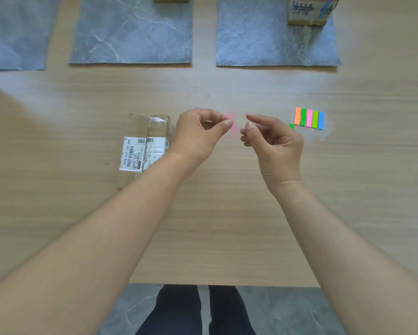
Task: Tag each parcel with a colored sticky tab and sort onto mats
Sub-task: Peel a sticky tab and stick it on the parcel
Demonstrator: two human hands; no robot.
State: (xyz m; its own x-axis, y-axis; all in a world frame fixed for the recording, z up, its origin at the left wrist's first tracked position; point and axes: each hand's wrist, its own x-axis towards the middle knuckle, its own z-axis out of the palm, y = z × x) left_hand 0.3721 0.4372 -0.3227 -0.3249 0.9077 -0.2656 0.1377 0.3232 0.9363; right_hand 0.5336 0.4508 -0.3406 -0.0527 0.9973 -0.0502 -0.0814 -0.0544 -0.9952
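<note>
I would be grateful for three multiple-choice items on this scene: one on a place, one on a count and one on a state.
1. Where does the pad of sticky tabs lie? A on the floor; B on the table, right of the right hand; C inside a drawer.
2. How many coloured strips does the pad show? A two; B five; C nine.
3. What is the left hand doing? A pinching a pink tab; B lying flat; C holding a pen.
Answers: 1 B, the pad rests on bare wood beyond that hand; 2 B, orange, green, pink, green, blue; 3 A, thumb and forefinger close on the tab.
</note>
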